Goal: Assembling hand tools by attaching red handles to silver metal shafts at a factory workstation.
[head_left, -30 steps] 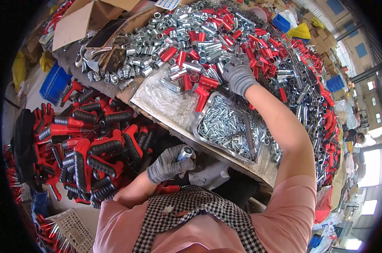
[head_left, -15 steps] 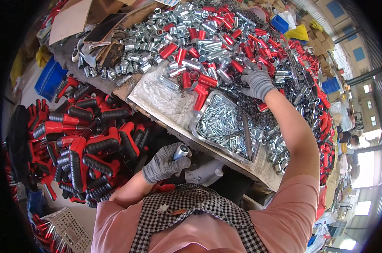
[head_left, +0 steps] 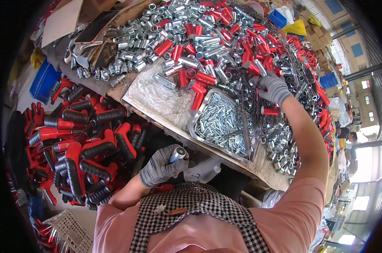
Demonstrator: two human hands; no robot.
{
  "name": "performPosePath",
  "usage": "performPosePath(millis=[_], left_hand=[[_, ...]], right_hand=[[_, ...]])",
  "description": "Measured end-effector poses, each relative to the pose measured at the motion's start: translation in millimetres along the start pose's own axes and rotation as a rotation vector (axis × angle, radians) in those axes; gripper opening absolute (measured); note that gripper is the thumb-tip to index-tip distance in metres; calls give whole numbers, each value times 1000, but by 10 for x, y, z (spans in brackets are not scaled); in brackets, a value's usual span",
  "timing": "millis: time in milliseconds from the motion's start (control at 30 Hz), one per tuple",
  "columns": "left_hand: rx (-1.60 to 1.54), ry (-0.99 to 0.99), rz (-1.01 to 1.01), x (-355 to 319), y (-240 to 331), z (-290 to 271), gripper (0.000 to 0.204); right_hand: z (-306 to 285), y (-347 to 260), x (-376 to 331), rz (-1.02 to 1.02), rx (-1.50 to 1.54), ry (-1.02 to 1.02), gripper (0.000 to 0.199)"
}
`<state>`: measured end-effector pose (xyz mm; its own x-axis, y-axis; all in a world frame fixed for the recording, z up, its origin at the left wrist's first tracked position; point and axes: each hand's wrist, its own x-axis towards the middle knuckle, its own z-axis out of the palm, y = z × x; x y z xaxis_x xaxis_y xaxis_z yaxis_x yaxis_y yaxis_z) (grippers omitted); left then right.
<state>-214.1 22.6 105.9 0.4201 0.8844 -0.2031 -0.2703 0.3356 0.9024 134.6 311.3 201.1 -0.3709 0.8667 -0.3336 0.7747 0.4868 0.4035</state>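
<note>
My left hand (head_left: pixel 162 166), in a grey knit glove, is closed around a short silver metal tube (head_left: pixel 178 155) in front of my apron. The tube's round end faces up. Over the heaped parts, my right hand (head_left: pixel 276 89), gloved alike, reaches in with curled fingers. A silver tube (head_left: pixel 260 67) lies against its fingertips; whether they grip it is unclear. Dark coil springs (head_left: pixel 253 99) lie beneath and beside that hand. A red tube (head_left: pixel 270 111) is just below its wrist. Nearer to me, a clear tray (head_left: pixel 194 128) holds many small silver pins.
Red and silver tubes (head_left: pixel 195 29) cover most of the table. Red tool bodies with black grips (head_left: pixel 96 147) are piled at the left, near a blue bin (head_left: pixel 47 82). The table's front edge (head_left: pixel 174 131) runs between my hands. A white plastic basket (head_left: pixel 70 230) stands lower left.
My right hand has shifted right and slightly down across the heap, its fingers now more curled. My left hand keeps the tube and has moved slightly left.
</note>
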Motion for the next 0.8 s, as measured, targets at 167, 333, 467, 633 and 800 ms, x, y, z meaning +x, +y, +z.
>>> performPosePath(millis=[167, 333, 467, 633, 800], left_hand=[[-6, 6, 30, 25, -40, 15, 34], [-33, 0, 11, 21, -54, 106, 32], [-25, 27, 38, -38, -21, 176, 33], [-59, -6, 60, -49, -11, 240, 35], [2, 25, 31, -57, -38, 321, 35]], right_hand=[[97, -59, -161, -68, -64, 181, 47], [-381, -345, -80, 37, -262, -128, 46], [-396, -566, -84, 65, -326, 278, 36], [-333, -930, -138, -251, 74, 387, 27], [-115, -1109, 97, -317, 58, 120, 48]])
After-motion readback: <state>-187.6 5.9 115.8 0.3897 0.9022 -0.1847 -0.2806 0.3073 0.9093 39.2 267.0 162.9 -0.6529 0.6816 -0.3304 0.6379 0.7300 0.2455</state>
